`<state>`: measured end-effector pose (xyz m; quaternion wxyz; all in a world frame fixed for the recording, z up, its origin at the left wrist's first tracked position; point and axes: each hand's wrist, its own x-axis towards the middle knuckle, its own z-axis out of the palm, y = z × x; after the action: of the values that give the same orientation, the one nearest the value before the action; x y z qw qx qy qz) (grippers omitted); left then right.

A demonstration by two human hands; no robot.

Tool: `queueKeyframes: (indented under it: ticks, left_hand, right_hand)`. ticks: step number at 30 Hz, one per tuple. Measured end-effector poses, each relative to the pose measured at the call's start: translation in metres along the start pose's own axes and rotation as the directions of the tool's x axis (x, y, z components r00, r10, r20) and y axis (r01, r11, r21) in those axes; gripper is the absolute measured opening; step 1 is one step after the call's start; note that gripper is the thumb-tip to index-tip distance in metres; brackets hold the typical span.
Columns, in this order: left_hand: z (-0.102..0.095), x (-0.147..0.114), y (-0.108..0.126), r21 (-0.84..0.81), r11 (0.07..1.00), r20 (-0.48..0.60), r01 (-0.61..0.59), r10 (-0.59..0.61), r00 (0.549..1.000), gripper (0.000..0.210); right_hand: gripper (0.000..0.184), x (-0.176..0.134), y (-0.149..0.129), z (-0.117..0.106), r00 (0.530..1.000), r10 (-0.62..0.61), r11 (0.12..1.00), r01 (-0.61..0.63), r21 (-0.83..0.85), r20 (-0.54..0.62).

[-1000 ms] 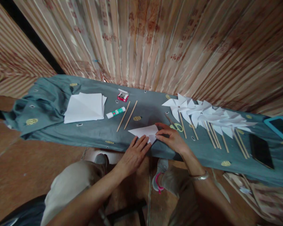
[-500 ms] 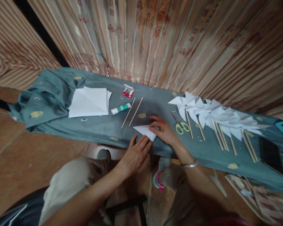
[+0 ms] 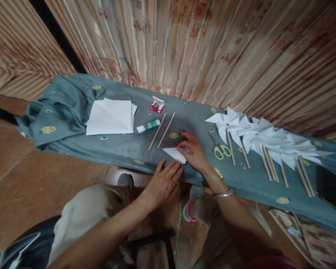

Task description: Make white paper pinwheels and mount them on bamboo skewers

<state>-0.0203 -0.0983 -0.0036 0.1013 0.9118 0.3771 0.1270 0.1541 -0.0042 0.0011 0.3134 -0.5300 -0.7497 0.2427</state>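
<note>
At the bench's [image 3: 120, 147] near edge, left hand [image 3: 164, 183], palm down, unclenched, touches folded paper [image 3: 173, 153]; right hand [image 3: 194, 152] arches over it, grip indeterminable.

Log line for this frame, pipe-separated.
left hand: at near edge of folded white paper | right hand: fingers on it | scissors: untouched | glue stick: untouched

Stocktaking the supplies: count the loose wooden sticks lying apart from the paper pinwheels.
2. One wooden stick lies beside the glue stick; the second wooden stick lies just right of the first. Others could be hidden under the paper pinwheels.
</note>
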Motion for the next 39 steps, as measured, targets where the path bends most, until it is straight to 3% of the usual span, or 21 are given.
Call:
queueKeyframes:
  ticks: [11, 39]
  left_hand:
    - [-0.002, 0.002, 0.000, -0.058, 0.998, 0.025, -0.029, 0.030, 0.999, 0.045]
    - [-0.005, 0.001, 0.009, 0.035, 0.998, 0.041, -0.046, 0.045, 0.998, 0.042]
  right_hand:
    - [0.009, -0.001, 0.001, 0.002, 0.999, 0.032, 0.999, -0.032, 0.003, 0.000]
    - [0.011, -0.011, -0.008, 0.010, 0.999, -0.001, 0.994, -0.003, -0.109, -0.037]
